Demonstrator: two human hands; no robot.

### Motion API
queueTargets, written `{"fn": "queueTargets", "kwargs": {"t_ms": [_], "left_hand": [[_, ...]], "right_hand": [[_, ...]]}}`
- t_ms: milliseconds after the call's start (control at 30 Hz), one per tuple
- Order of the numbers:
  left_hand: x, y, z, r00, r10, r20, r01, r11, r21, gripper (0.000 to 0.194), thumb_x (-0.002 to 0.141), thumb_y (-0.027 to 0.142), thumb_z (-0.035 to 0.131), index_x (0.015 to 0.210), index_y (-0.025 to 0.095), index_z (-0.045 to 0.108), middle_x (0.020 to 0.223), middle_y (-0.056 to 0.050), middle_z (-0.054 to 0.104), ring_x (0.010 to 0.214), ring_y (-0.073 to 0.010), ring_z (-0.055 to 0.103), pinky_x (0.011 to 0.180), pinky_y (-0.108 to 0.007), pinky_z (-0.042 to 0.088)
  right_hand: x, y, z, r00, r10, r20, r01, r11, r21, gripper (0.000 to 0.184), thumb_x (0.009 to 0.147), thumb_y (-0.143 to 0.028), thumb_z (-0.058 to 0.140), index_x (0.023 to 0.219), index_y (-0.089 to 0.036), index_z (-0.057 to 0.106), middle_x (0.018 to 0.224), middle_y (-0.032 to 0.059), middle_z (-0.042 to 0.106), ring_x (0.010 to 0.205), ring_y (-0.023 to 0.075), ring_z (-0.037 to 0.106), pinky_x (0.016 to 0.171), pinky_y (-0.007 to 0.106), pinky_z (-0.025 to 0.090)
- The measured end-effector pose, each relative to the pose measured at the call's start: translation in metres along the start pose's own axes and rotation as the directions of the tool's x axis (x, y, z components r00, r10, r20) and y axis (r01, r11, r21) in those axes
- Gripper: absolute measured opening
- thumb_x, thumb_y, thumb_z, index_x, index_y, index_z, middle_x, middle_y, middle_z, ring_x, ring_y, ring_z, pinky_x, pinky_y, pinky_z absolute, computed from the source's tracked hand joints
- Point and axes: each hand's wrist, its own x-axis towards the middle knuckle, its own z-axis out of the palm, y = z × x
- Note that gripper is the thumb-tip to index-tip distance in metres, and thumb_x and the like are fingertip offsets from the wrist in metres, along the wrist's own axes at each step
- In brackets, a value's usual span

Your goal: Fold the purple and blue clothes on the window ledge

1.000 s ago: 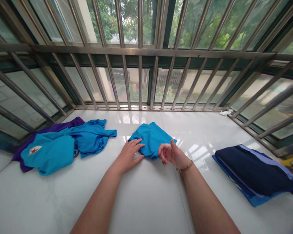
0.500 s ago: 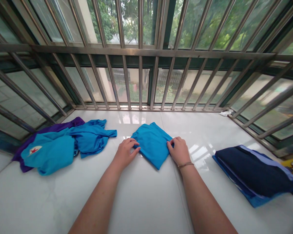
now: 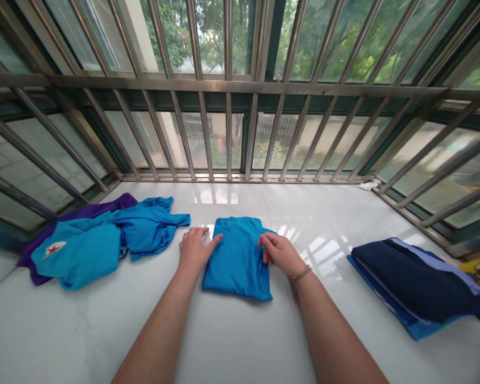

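A folded blue garment [image 3: 237, 261] lies flat in the middle of the white tiled surface, roughly square. Along its left edge rests my left hand [image 3: 196, 248], fingers spread and thumb touching the cloth. My right hand [image 3: 282, 255] is at the right edge with its fingers curled closed on the fabric; the fingertips are partly hidden. A small bit of blue cloth sticks out behind that hand.
At left lies a loose heap of blue clothing [image 3: 148, 226] with a star-patched teal piece [image 3: 88, 250] and a purple piece [image 3: 118, 204]. A folded dark navy stack [image 3: 416, 282] sits at right. Metal bars [image 3: 228, 138] line the window behind.
The folded garment has turned from a diamond position to nearly square and come slightly closer. My left hand has shifted a little left and opened; my right hand has moved left and curled.
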Motion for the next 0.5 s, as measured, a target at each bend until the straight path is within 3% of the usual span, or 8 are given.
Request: {"fn": "queueTargets", "kwargs": {"t_ms": [67, 133, 200, 267, 400, 500], "left_hand": [[0.0, 0.001, -0.001, 0.999, 0.023, 0.023, -0.022, 0.998, -0.052, 0.044, 0.086, 0.064, 0.077, 0.107, 0.026, 0.079, 0.113, -0.012, 0.078, 0.113, -0.0353, 0.07, 0.103, -0.048, 0.053], [0.0, 0.003, -0.002, 0.992, 0.089, 0.089, -0.078, 0.99, -0.122, 0.036, 0.088, 0.059, 0.077, 0.105, 0.027, 0.08, 0.106, -0.009, 0.079, 0.103, -0.0306, 0.072, 0.098, -0.045, 0.055], [-0.001, 0.006, -0.003, 0.966, 0.208, 0.157, -0.175, 0.964, -0.198, 0.031, 0.088, 0.053, 0.078, 0.107, 0.029, 0.081, 0.109, -0.007, 0.08, 0.103, -0.0291, 0.073, 0.099, -0.044, 0.056], [-0.004, 0.01, -0.005, 0.919, 0.337, 0.203, -0.277, 0.921, -0.274, 0.029, 0.089, 0.048, 0.079, 0.112, 0.031, 0.082, 0.117, -0.007, 0.081, 0.112, -0.0301, 0.073, 0.105, -0.046, 0.055], [-0.009, 0.016, -0.006, 0.834, 0.478, 0.277, -0.358, 0.849, -0.388, 0.029, 0.092, 0.041, 0.076, 0.12, 0.035, 0.082, 0.131, -0.006, 0.08, 0.126, -0.0297, 0.071, 0.116, -0.05, 0.051], [-0.01, 0.019, -0.007, 0.825, 0.486, 0.288, -0.344, 0.837, -0.425, 0.026, 0.093, 0.039, 0.074, 0.117, 0.034, 0.082, 0.131, -0.006, 0.08, 0.125, -0.0289, 0.072, 0.116, -0.05, 0.052]], "right_hand": [[0.004, 0.006, -0.004, 0.965, -0.126, -0.231, 0.085, 0.98, -0.178, 0.048, 0.1, -0.07, 0.054, 0.086, -0.027, 0.068, 0.07, 0.0027, 0.072, 0.063, 0.0208, 0.066, 0.069, 0.034, 0.055], [0.009, 0.014, -0.009, 0.905, -0.252, -0.343, 0.112, 0.919, -0.378, 0.041, 0.098, -0.064, 0.06, 0.098, -0.026, 0.076, 0.095, 0.0091, 0.079, 0.093, 0.0275, 0.073, 0.093, 0.043, 0.057], [0.013, 0.021, -0.011, 0.891, -0.319, -0.323, 0.119, 0.851, -0.511, 0.045, 0.097, -0.059, 0.063, 0.122, -0.024, 0.077, 0.127, 0.0154, 0.076, 0.126, 0.0342, 0.066, 0.113, 0.052, 0.048], [0.014, 0.026, -0.01, 0.916, -0.311, -0.254, 0.113, 0.806, -0.581, 0.055, 0.098, -0.057, 0.063, 0.142, -0.025, 0.071, 0.151, 0.0182, 0.064, 0.147, 0.038, 0.053, 0.123, 0.059, 0.039], [0.015, 0.031, -0.004, 0.951, -0.242, -0.193, 0.072, 0.779, -0.623, 0.056, 0.1, -0.058, 0.061, 0.15, -0.032, 0.066, 0.16, 0.0161, 0.057, 0.153, 0.0423, 0.046, 0.124, 0.069, 0.033], [0.016, 0.031, -0.005, 0.939, -0.281, -0.198, 0.119, 0.807, -0.578, 0.048, 0.1, -0.053, 0.063, 0.139, -0.028, 0.074, 0.146, 0.0153, 0.068, 0.142, 0.0386, 0.057, 0.122, 0.064, 0.038]]}}
